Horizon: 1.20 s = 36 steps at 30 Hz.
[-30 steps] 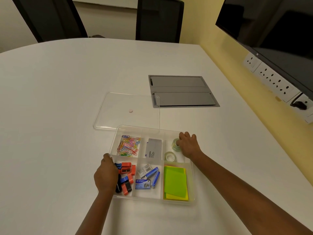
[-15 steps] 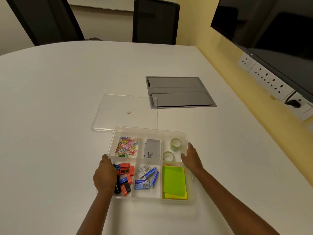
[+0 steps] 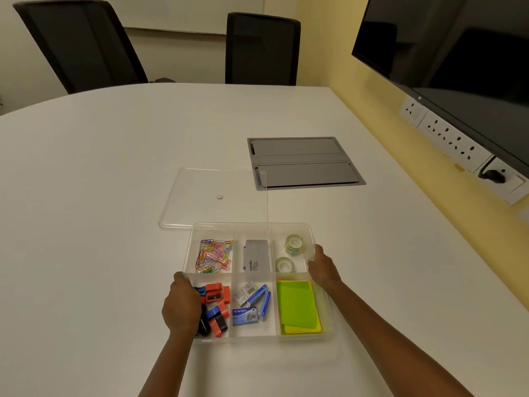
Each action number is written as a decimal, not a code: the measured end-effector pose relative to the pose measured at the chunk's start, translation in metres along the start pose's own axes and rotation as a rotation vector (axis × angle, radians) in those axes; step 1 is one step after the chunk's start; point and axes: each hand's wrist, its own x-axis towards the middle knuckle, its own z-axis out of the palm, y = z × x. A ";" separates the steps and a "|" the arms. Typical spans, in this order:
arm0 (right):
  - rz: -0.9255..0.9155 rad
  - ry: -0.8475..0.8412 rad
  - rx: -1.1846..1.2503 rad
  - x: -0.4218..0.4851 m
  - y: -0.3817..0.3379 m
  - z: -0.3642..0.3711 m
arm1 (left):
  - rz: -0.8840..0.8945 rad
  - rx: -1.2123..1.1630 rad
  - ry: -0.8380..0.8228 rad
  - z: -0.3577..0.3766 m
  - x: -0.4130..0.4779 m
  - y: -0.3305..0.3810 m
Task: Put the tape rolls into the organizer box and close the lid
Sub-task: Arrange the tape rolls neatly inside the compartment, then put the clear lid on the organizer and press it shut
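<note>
The clear organizer box (image 3: 252,226) lies open on the white table in front of me. Two clear tape rolls sit in its far right compartment: one tape roll (image 3: 294,244) at the back, the other tape roll (image 3: 284,264) just in front of it. My right hand (image 3: 323,266) rests against the box's right rim, beside that compartment, with nothing in it. My left hand (image 3: 181,306) grips the box's left rim, partly covering the sharpeners. The clear lid (image 3: 211,196) lies flat on the table just behind the box.
The other compartments hold coloured paper clips (image 3: 214,255), a grey case (image 3: 256,255), red and blue sharpeners (image 3: 217,299), staple boxes (image 3: 253,302) and green sticky notes (image 3: 297,306). A grey cable hatch (image 3: 303,163) is set into the table beyond the lid. Two chairs stand at the far side.
My right hand has come out of the tape compartment, leaving the roll there, and now sits at the box's right rim. My left hand has stayed on the left rim.
</note>
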 end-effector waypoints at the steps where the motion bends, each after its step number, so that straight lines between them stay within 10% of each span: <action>1: 0.000 -0.008 -0.009 0.001 0.000 -0.001 | 0.000 0.000 0.004 0.000 0.001 0.000; 19: -0.312 0.178 -0.166 0.057 -0.091 -0.002 | -0.063 -0.220 -0.100 -0.047 0.107 0.024; 36: 0.056 -0.106 0.032 0.139 -0.134 0.032 | -0.159 -0.330 -0.192 -0.043 0.200 0.038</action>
